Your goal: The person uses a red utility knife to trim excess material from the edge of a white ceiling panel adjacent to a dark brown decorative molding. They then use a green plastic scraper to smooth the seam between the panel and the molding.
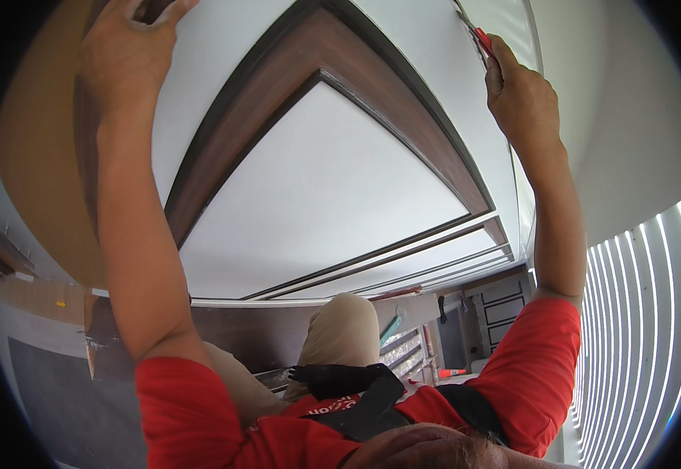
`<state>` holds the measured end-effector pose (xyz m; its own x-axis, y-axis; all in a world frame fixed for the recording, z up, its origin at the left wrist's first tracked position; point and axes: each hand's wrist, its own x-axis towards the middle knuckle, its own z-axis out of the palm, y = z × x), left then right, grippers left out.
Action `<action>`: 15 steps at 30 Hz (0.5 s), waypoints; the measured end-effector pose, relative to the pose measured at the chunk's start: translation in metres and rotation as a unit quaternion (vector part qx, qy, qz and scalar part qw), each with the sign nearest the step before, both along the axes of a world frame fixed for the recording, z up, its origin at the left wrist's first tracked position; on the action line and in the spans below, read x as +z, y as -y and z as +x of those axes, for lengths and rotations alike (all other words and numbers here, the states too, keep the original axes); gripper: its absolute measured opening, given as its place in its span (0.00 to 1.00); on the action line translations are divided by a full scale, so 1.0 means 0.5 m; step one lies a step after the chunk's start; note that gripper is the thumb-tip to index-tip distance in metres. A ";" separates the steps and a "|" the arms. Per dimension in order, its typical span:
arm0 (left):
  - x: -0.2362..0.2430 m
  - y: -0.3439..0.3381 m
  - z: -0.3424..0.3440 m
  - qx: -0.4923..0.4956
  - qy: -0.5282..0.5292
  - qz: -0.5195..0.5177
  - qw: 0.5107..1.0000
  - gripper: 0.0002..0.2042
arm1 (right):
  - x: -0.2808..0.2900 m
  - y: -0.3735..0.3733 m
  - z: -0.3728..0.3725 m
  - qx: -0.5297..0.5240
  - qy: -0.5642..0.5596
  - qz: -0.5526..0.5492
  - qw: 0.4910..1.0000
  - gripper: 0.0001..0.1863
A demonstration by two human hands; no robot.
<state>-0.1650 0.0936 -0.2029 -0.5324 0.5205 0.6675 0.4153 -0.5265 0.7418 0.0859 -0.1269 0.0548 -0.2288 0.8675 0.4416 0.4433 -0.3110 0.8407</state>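
A large white panel (pixel 317 172) fills the view in front of me, with a brown wood-look band (pixel 387 78) edged in black forming a pointed frame on it. Raised at upper left, my left hand (pixel 131 59) is at the panel's left side, thumb and fingers apart around a dark gap; its fingertips run past the top edge of the picture. At upper right my right hand (pixel 524 94) is closed round a red-handled tool (pixel 482 41) with a thin metal end, held along the panel's right edge. The exact kind of tool cannot be made out.
A tan surface (pixel 39 156) curves along the left. Bright slatted lines (pixel 629 336) stand at lower right, below a pale wall (pixel 629 117). My bent knee (pixel 344 328) is under the panel's near edge. Farther off are a teal item (pixel 391 329) and an orange-red object (pixel 451 373).
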 end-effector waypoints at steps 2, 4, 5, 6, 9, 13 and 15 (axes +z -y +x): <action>0.009 0.017 0.000 -0.057 0.001 -0.080 0.995 0.30 | -0.002 0.017 0.026 -0.011 0.000 -0.003 1.000 0.17; 0.014 0.019 0.008 -0.081 0.011 -0.110 0.991 0.32 | -0.007 0.040 0.048 -0.035 -0.011 0.003 0.999 0.16; 0.010 0.013 0.014 -0.078 0.021 -0.100 0.992 0.33 | -0.007 0.048 0.060 -0.043 -0.012 0.005 0.999 0.16; 0.006 0.006 0.020 -0.075 0.031 -0.090 0.993 0.33 | -0.007 0.056 0.072 -0.051 -0.012 0.008 0.999 0.16; 0.000 -0.010 0.001 -0.068 0.004 -0.113 0.991 0.36 | -0.003 0.076 0.104 -0.039 -0.004 0.012 0.999 0.16; 0.005 -0.024 -0.014 -0.091 -0.030 -0.160 0.982 0.40 | -0.005 0.089 0.125 -0.039 -0.014 0.003 0.999 0.16; 0.013 -0.010 -0.014 -0.093 -0.038 -0.181 0.978 0.41 | -0.006 0.110 0.156 -0.046 -0.010 0.009 0.999 0.16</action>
<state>-0.1720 0.0986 -0.1966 -0.3618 0.8128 0.4567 0.3994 -0.3075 0.8637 0.1637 -0.1819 0.0516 -0.1389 0.8767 0.4606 0.4284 -0.3662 0.8261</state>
